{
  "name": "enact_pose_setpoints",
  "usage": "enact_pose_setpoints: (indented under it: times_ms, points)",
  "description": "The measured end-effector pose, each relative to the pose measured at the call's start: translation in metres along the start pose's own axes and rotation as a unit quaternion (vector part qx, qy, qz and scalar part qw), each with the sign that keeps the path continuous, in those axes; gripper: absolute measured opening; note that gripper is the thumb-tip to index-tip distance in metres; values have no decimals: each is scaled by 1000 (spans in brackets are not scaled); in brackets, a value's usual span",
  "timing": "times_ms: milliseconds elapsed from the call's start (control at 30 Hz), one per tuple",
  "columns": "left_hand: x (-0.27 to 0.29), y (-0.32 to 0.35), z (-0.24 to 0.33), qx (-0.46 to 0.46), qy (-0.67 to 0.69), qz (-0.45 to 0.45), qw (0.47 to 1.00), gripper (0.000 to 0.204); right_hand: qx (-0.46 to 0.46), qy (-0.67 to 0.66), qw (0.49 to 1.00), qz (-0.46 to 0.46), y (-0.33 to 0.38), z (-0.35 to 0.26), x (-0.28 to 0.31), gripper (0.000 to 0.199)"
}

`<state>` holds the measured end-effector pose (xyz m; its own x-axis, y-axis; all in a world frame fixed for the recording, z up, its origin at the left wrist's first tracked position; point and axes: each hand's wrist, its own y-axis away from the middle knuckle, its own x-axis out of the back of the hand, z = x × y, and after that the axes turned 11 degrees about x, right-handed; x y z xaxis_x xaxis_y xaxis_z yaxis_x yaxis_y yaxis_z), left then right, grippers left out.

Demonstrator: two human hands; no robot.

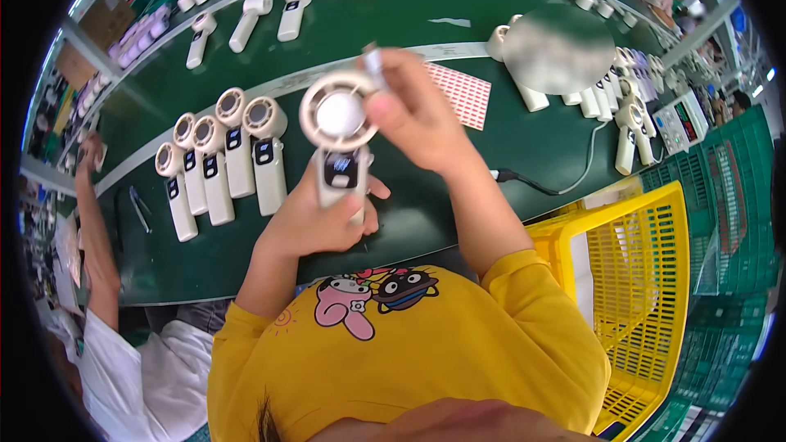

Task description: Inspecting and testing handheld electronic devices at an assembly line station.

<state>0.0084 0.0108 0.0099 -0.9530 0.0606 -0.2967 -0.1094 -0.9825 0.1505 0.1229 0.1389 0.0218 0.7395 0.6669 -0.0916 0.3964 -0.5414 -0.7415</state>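
Note:
My left hand (315,225) is closed round the handle of a cream handheld fan (340,170), which stands upright with its round head up and a lit display on its neck. My right hand (417,110) pinches a small whitish piece (373,64) beside the fan's head; motion blur hides what kind it is. My right thumb is at the rim of the head. To the left, a group of similar fans (217,188) lies on the green table (409,205). Behind my right hand lies a sheet of small red labels (465,94).
Three more fans (291,12) lie farther back. A black-tipped cable (532,184) runs along the right, near more fans (629,127) and a metering box (681,121). A yellow basket (639,278) stands at my right. A co-worker's arm (97,237) reaches in at left, near tweezers (140,209).

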Motion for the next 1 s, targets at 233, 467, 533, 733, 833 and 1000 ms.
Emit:
enact_pose_setpoints:
  times_ms: [233, 467, 533, 733, 833, 1000]
  points:
    - [58, 57, 40, -349, 116, 117, 922, 47, -162, 5, 983, -85, -8, -11, 0, 32]
    - [17, 135, 67, -497, -74, 32, 864, 50, -136, 145, 966, -166, 6, 10, -18, 21]
    - [17, 152, 67, -492, -129, -5, 861, 53, -152, 175, 960, -156, 6, 11, -24, 20]
    - [18, 166, 86, -569, 82, 78, 814, 59, -78, 250, 948, -179, 4, 15, -26, 19]
    - [17, 149, 72, -472, 19, -43, 880, 54, -135, 222, 944, -204, 3, 10, -25, 19]
    - [8, 44, 58, -236, 148, 398, 874, 41, -195, 179, 943, -202, -3, -4, -11, 19]
